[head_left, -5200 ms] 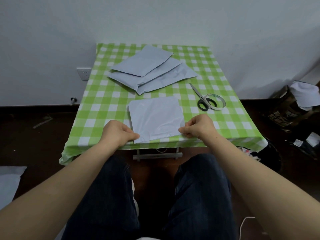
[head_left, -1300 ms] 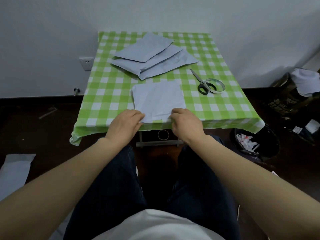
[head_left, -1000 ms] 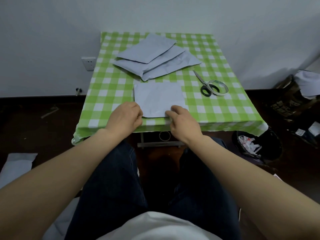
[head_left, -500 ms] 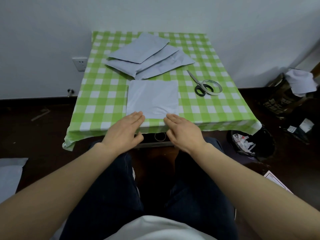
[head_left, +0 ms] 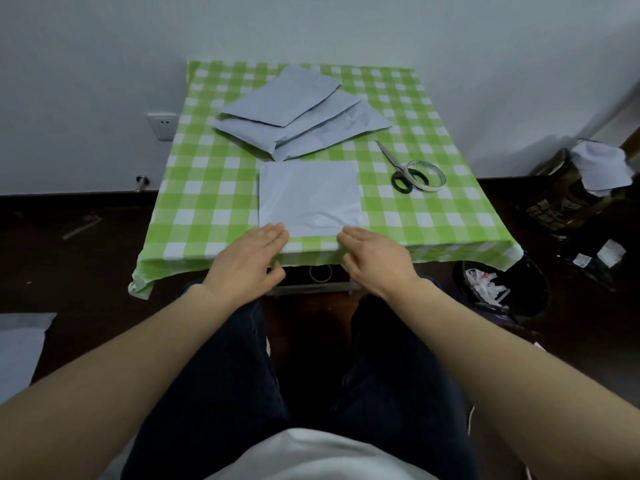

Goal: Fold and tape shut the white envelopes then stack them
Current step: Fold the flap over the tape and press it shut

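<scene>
The folded envelope (head_left: 310, 199) lies flat near the table's (head_left: 207, 188) near edge, at its middle, straight ahead of both my hands. It is close to square, so it has no clear long axis. My left hand (head_left: 247, 263) reaches its near left corner and my right hand (head_left: 375, 259) its near right corner. Both are palm down with fingers straight, gripping nothing. The tape (head_left: 427, 174) and scissors (head_left: 398, 168) sit right of the envelope, nearer my right hand, which I judge should fetch them. Unfolded envelopes (head_left: 298, 112) are piled toward the far edge.
</scene>
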A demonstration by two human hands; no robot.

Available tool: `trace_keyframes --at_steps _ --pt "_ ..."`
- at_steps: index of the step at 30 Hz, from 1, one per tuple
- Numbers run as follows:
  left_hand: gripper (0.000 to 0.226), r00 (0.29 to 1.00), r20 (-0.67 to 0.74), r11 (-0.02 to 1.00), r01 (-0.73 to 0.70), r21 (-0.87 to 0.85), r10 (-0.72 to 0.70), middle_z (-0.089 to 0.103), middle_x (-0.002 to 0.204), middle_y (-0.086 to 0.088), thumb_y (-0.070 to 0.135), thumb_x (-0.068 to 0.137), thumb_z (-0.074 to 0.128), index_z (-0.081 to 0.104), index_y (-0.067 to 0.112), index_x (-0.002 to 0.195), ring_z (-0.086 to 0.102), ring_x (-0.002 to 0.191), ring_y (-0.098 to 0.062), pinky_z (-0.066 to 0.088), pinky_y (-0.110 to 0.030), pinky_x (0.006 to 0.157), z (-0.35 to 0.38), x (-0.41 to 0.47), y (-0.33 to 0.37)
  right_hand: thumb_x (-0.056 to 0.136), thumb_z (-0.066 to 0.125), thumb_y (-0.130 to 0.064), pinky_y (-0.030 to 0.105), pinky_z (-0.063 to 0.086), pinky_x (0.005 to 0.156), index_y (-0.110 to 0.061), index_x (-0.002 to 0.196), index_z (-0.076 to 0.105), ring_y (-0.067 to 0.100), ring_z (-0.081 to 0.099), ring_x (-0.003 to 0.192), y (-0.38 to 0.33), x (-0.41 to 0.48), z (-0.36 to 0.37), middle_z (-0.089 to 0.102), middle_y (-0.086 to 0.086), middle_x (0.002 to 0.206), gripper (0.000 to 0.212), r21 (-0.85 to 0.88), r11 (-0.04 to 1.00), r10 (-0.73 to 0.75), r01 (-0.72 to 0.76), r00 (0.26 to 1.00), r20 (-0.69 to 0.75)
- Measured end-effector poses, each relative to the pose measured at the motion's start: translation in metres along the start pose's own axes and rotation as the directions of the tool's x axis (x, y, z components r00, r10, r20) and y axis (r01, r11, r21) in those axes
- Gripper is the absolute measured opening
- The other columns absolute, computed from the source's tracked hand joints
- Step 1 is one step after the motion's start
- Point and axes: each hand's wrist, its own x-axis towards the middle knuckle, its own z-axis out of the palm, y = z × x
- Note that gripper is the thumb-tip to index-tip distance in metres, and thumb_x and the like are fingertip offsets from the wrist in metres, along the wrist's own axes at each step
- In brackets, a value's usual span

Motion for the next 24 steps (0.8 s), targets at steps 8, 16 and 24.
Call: trace_keyframes --at_steps 8,16,24 --pt "0.062 1.000 0.009 0.999 0.008 -0.047 -0.008 0.053 0.133 -0.019 0.031 0.077 0.035 0.056 -0.002 0.125 0.052 0.123 -0.032 0.025 -0.039 0.108 0.000 0.012 0.024 0.095 0.039 -0.019 0.027 0.024 0.110 -0.010 0.143 0.038 0.017 0.027 0.141 -0.029 0.013 0.005 0.033 0.006 0.152 0.049 0.042 0.995 -0.093 0.090 0.994 0.062" --pt "0.052 0.983 -0.127 0.989 0.119 -0.091 -0.130 0.066 0.117 -0.009 0.037 0.082 0.035 0.068 0.010 0.112 0.062 0.109 -0.028 0.051 -0.038 0.088 -0.018 -0.008 0.000 0.093 0.038 -0.022 0.033 0.049 0.073 -0.011 0.109 0.063 0.029 0.058 0.107 0.013 0.003 -0.009 0.064 0.007 0.113 0.031 0.061 0.984 0.166 -0.166 0.986 0.003" --pt "0.048 0.719 0.144 0.502 0.599 -0.624 -0.679 0.060 0.118 -0.010 0.024 0.079 0.072 0.055 0.002 0.117 0.057 0.103 -0.027 0.040 -0.027 0.075 -0.041 0.049 0.022 0.085 0.064 -0.019 0.042 0.049 0.093 -0.001 0.144 0.028 0.029 0.057 0.109 0.003 0.050 -0.027 0.047 0.017 0.136 0.071 0.720 0.457 0.539 -0.522 0.806 0.243"
